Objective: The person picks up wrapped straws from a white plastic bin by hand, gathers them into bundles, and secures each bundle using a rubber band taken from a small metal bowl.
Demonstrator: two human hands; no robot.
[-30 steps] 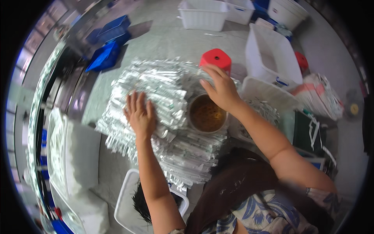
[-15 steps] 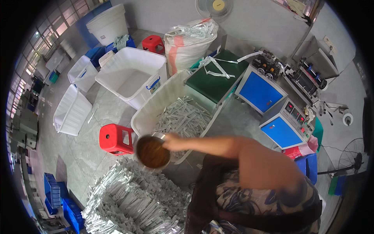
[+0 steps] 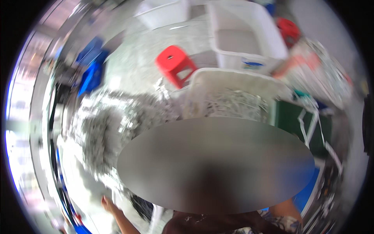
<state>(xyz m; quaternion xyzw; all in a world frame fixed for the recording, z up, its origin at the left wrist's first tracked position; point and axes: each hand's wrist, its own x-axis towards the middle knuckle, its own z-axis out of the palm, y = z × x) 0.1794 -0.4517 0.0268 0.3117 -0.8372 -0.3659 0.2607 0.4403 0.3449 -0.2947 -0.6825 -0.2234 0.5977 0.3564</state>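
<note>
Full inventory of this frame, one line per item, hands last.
Picture is motion-blurred; a grey oval hides the lower middle.
silver packets: a big pile, count unclear, silver, left of centre on the floor.
red stool: one, red, upper centre behind the pile.
near white tub: one, white, centre right, holds silvery pieces.
far white tub: one, white, top centre right, looks empty.
second red stool: one, red, top right, blurred.
blue crates: at least one, blue, upper left.
green case: one, dark green with white straps, right.
left hand: one, bottom left, looks empty.
right hand: not in view.
</note>
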